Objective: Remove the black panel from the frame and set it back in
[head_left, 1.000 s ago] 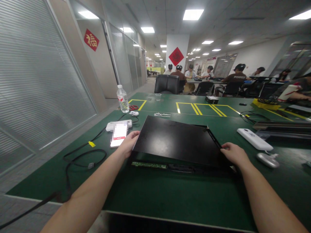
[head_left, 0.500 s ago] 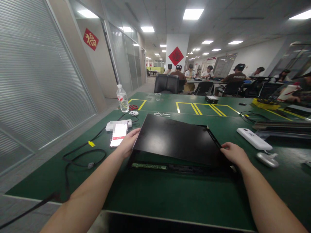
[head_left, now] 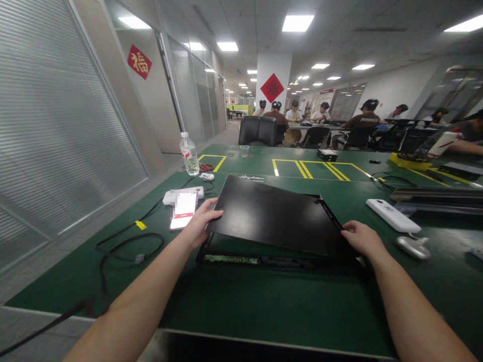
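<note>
A dark flat panel (head_left: 275,216) is tilted over a black frame (head_left: 294,262), its left side raised. The frame lies on the green table, with a green circuit strip (head_left: 231,259) along its near edge. My left hand (head_left: 202,221) grips the panel's left edge, thumb on the top face and the other fingers mostly hidden beneath. At the right edge of the panel and frame, my right hand (head_left: 362,239) has its thumb and fingers closed on the rim; the fingertips are partly hidden.
Left of the panel lie a phone (head_left: 183,208), a white power bank (head_left: 169,196) and a black cable (head_left: 132,234). A water bottle (head_left: 189,155) stands behind them. On the right are another white power bank (head_left: 392,215) and a silver mouse (head_left: 412,248). People sit farther back.
My left thumb has come over onto the panel's top face. The reflection on the panel has dimmed as its tilt changed slightly. My right hand has hardly moved.
</note>
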A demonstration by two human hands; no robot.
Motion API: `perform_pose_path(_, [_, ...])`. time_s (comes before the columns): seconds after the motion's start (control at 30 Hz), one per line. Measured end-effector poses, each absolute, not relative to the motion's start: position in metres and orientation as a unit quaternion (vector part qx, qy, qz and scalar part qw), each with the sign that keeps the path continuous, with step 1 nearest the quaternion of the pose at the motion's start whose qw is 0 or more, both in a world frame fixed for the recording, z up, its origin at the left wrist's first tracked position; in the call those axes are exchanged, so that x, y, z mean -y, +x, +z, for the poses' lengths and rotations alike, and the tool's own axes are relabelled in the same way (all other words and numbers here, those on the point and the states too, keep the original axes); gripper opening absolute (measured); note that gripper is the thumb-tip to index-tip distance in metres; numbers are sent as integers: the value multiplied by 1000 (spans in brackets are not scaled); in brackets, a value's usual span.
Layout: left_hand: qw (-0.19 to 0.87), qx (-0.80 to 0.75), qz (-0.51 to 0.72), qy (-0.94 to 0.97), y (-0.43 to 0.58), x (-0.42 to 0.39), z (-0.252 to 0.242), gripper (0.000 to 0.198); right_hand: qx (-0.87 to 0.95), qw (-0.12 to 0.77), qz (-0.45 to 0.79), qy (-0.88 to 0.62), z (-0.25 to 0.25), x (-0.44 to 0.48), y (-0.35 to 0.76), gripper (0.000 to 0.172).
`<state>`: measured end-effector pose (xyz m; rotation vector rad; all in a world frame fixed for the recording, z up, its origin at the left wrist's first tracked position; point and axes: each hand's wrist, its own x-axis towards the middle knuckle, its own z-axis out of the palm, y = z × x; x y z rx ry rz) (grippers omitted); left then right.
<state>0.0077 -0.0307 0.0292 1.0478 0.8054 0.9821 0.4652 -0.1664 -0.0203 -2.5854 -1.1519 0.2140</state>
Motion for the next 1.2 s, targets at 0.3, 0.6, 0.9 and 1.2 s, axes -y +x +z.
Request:
perform_pose_path(0.3, [685,-323,444,480,9,34,31,57,395,140,83,-904,-19,165,463,28])
perform_pose_path(0.6, [682,-303,448,492,8,34,31,59,370,214,99,-899,-21,164,466,46])
perform_pose_path(0.9, [681,-282,462,493,9,37,32,63,379,244,85,-889,-18,164,463,39])
perform_pose_path(1.2, [675,-285,473,490,10,39,34,62,327,389,134,-850,-16,165,456,30])
